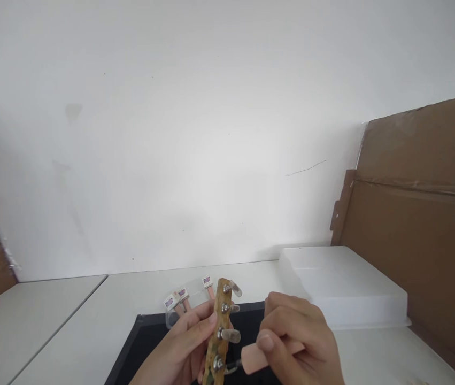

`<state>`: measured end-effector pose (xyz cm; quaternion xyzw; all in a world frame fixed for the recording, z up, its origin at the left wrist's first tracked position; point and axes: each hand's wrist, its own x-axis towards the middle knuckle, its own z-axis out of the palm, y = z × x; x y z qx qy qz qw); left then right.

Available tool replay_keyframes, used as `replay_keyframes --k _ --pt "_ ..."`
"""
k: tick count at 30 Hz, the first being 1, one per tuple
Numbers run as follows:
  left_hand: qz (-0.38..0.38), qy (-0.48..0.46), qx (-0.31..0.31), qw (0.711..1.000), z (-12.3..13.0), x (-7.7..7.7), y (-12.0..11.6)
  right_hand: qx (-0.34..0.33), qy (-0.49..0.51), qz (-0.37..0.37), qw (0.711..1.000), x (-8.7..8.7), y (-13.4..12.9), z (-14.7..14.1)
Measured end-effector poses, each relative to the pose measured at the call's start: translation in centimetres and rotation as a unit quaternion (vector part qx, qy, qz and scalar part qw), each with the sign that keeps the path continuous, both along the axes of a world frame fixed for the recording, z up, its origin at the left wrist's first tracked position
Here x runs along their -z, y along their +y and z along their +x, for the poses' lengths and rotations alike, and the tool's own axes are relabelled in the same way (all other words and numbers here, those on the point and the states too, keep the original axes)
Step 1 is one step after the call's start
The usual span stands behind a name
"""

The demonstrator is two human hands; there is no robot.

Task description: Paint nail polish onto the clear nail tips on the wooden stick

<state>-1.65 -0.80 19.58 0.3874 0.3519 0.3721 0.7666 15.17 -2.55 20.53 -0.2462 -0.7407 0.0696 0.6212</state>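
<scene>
My left hand is closed around a narrow wooden strip held upright and slightly tilted. Along the strip sit several small metal clips, each with a clear false nail tip sticking out to the right. Between the fingers of my right hand is a nail polish brush with a pale pink cap handle. Its thin tip points left and meets, or nearly meets, the lowest nail tip. The far end of the handle is hidden in my palm.
Several pink-handled items with printed white tops stand in a clear container behind my left hand. A black mat lies under my hands on the white table. A translucent plastic box and a cardboard panel are at right.
</scene>
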Motion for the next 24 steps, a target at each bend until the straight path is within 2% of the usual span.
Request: replay_keyframes --k 11,17,24 --pt "0.011 -0.003 0.017 1.0 -0.25 0.01 0.18 0.061 -0.068 -0.015 0.996 -0.36 0.08 0.33" --pt "-0.002 0.012 0.001 1.0 -0.11 -0.28 -0.1 0.074 -0.069 -0.018 0.995 -0.3 -0.03 0.59" --pt "0.028 0.027 0.036 0.999 -0.39 -0.21 -0.04 0.067 -0.064 -0.005 0.996 0.04 0.04 0.84"
